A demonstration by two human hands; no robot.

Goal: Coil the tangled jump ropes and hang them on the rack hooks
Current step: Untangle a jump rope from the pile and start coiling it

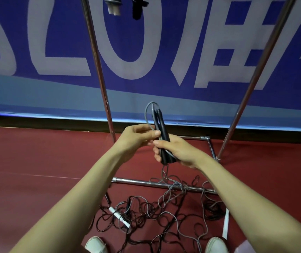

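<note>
Now, right hand [179, 152]: wrapped round a pair of slim black handles [161, 125], held side by side, tips pointing up.
Left hand [135, 137]: thumb and fingers pinching the grey cord [147, 114] just beside the handles.
Grey cord: thin, arcs in a small loop above the handle tips, then trails from under the right hand to the floor.
Tangle [155, 210]: dark and grey cords in loose loops on the red floor [36, 152], draped over the rack's base bar [137, 182], a white handle [119, 217] lying in it.
Rack [98, 70]: chrome poles rising either side of the hands.
Top edge: two bundled ropes [112, 6] hanging.
</note>
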